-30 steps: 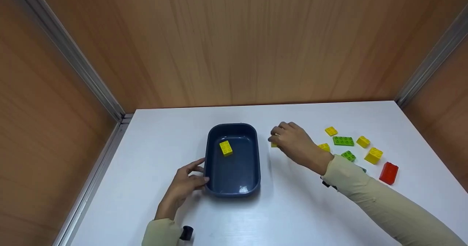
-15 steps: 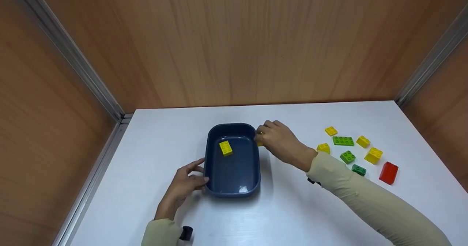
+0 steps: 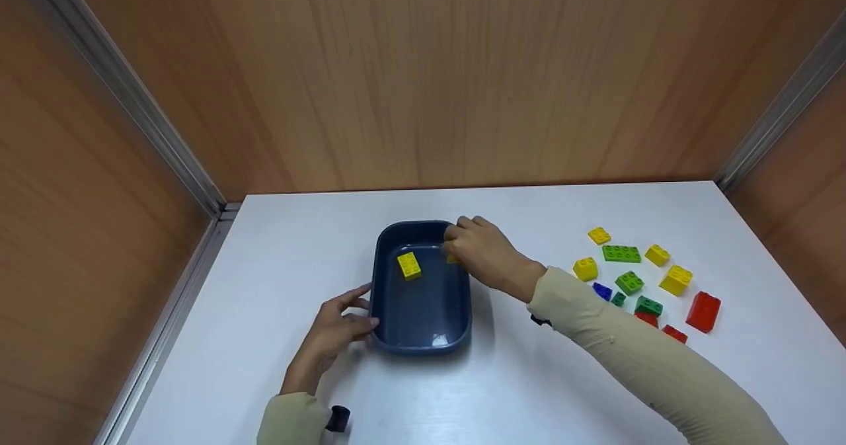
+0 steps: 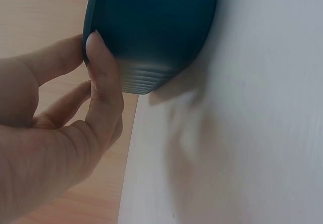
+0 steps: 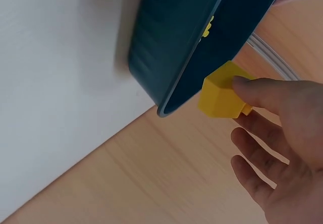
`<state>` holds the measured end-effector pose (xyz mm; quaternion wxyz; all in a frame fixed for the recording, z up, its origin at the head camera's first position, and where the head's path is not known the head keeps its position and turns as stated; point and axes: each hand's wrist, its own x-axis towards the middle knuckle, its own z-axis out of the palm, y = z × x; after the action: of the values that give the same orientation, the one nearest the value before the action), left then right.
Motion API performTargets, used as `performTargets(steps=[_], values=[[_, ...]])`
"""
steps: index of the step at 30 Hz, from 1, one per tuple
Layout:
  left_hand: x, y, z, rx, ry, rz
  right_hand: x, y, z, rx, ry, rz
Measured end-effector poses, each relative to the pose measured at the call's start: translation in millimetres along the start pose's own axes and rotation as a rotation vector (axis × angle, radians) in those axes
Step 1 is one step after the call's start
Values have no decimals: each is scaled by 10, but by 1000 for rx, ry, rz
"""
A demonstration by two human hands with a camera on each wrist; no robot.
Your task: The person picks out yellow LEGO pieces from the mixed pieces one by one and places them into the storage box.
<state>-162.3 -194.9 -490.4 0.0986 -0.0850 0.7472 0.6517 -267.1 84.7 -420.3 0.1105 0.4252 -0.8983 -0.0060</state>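
Note:
A dark blue rectangular tray [image 3: 423,329] stands on the white table. My left hand [image 3: 328,336] touches its left side with the thumb and extended index finger, both against the outer edge near the rim [image 4: 89,22]. Over the tray's right side, my right hand [image 3: 486,250] pinches a yellow toy building brick [image 5: 222,93] between thumb and fingers; the other fingers are loosely bent. In the right wrist view the brick's studs point back towards the hand. Another yellow brick [image 3: 409,266] lies inside the tray.
Right of the tray lie loose bricks: several yellow ones [image 3: 675,280], green ones [image 3: 621,254], a blue one [image 3: 602,291] and red ones [image 3: 704,312]. The right sleeve [image 3: 634,339] passes over the table in front of them. A wooden panel [image 3: 462,81] rises behind the table.
My right hand has moved left with the yellow brick, from beside the tray to over its right side. Blue and red bricks have come out from behind the sleeve. My left hand stays put.

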Motion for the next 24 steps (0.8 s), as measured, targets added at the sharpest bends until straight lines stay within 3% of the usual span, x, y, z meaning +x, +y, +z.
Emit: performTargets(steps=[24], values=[[20, 8, 15, 32, 32, -18, 489, -84, 140, 55, -162, 73]])
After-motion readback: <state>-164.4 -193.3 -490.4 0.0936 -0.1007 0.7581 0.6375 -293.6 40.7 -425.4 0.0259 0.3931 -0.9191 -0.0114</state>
